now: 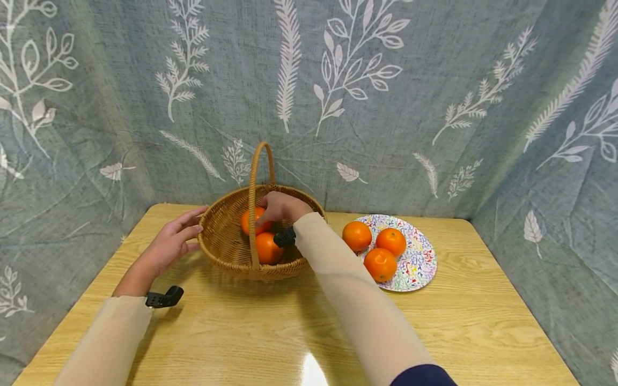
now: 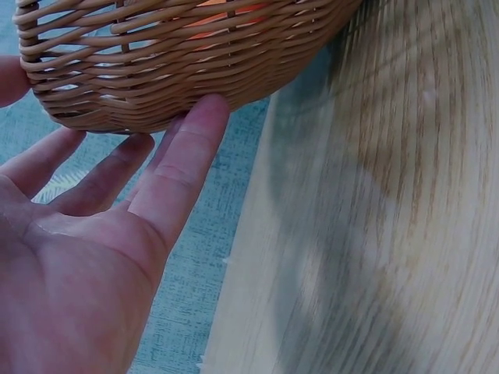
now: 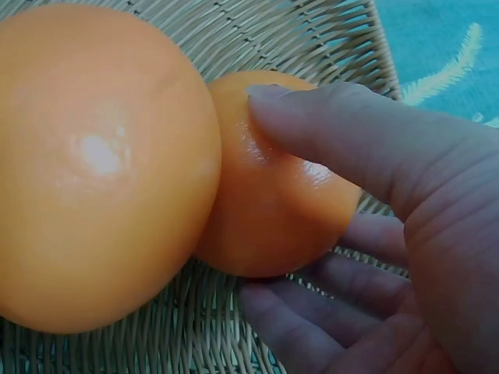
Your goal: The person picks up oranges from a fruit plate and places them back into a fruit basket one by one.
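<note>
My right hand (image 1: 285, 206) reaches into the brown wicker basket (image 1: 227, 265) under its tall handle. It grips an orange (image 3: 261, 187), thumb across the top and fingers curled round the lower side. Right beside that orange lies a second orange (image 3: 101, 171), nearer the basket's front in the head view. At the basket's left side is my left hand (image 1: 169, 241), its fingers stretched out and the fingertips against the woven wall. The left wrist view shows the palm of that hand, with nothing lying in it.
To the right of the basket is a round plate (image 1: 420, 268) with a colourful squiggle pattern. Three oranges (image 1: 380, 265) are on its left part, partly behind my right forearm. A grey-blue leaf-patterned cloth (image 1: 309, 155) hangs round the back and sides of the wooden table (image 1: 232, 332).
</note>
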The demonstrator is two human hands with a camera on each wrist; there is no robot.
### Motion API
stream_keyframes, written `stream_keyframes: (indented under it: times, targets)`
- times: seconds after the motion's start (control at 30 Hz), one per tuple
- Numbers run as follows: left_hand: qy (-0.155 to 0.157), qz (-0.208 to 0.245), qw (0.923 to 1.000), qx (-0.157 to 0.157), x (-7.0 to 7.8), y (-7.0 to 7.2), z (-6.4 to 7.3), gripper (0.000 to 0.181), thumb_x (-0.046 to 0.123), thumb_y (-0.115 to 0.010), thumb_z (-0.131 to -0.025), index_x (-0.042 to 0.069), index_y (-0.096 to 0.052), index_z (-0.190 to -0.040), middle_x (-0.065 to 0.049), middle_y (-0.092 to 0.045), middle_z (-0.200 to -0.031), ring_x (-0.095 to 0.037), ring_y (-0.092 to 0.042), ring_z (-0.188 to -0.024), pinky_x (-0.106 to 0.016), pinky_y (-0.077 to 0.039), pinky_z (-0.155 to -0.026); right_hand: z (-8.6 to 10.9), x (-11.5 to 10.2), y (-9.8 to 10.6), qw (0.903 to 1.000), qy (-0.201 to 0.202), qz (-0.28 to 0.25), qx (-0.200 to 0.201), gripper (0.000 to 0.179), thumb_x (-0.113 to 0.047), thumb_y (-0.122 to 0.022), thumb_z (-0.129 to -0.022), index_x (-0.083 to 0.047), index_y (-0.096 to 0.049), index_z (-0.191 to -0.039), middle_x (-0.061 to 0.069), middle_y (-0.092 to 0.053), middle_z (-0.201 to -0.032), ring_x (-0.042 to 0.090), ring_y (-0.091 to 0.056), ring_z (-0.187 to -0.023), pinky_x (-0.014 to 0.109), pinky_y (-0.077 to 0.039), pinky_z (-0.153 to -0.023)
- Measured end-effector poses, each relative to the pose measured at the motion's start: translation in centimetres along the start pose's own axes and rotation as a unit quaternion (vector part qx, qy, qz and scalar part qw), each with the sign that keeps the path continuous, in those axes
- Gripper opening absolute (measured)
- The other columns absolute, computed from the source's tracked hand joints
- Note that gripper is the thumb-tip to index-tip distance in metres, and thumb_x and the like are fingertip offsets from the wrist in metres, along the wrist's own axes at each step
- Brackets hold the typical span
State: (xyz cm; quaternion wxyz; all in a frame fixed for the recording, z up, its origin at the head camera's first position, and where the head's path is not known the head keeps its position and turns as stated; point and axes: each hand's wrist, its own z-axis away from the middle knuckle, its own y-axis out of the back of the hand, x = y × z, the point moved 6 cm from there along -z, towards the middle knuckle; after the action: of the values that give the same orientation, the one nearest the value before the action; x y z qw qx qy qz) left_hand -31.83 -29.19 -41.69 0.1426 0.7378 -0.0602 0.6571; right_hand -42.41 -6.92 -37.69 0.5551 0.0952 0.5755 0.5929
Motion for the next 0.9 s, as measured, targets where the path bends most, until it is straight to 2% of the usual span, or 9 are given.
stream_keyframes:
  times: [0.23,0.5,0.67,0.9]
  targets:
    - [-0.005,0.012,0.9999,-0.002,-0.2,-0.2,-0.2,0.064,0.025,-0.044,-0.112,0.006,-0.015,-0.165,-0.004,-0.039,-0.144,0.001,-0.061,-0.119,-0.024,-0.059,-0.090,0.8,1.1,1.0,0.9998,0.007,-0.008,0.016,0.069,-0.037,-0.078,-0.091,-0.009,-0.053,-0.149,0.008,-0.053,-0.150,0.026,-0.055,-0.132,0.039,-0.050,-0.107]
    - [-0.015,0.025,0.9996,-0.002,-0.3,-0.5,-0.4,0.063,0.024,-0.046,-0.111,0.006,-0.018,-0.165,0.001,-0.044,-0.141,0.000,-0.061,-0.119,-0.024,-0.060,-0.089,3.6,3.5,3.2,0.9935,0.040,-0.084,0.066,0.071,-0.037,-0.079,-0.091,-0.008,-0.052,-0.150,0.007,-0.055,-0.150,0.024,-0.053,-0.138,0.038,-0.048,-0.112]
    - [-0.024,0.042,0.9988,0.000,-0.2,-0.3,-0.3,0.061,0.021,-0.045,-0.111,0.007,-0.020,-0.165,0.005,-0.047,-0.139,0.000,-0.062,-0.118,-0.023,-0.060,-0.088,5.6,5.1,4.8,0.9818,0.078,-0.137,0.105,0.070,-0.034,-0.079,-0.091,-0.005,-0.053,-0.149,0.011,-0.058,-0.147,0.025,-0.057,-0.135,0.040,-0.049,-0.111]
    - [-0.027,0.040,0.9988,-0.003,-0.2,-0.2,-0.1,0.060,0.019,-0.045,-0.111,0.008,-0.020,-0.165,0.007,-0.048,-0.138,0.001,-0.062,-0.117,-0.022,-0.059,-0.088,8.9,8.0,6.8,0.9529,0.106,-0.234,0.162,0.063,-0.025,-0.077,-0.094,-0.002,-0.053,-0.147,0.018,-0.057,-0.147,0.029,-0.057,-0.134,0.045,-0.048,-0.112]
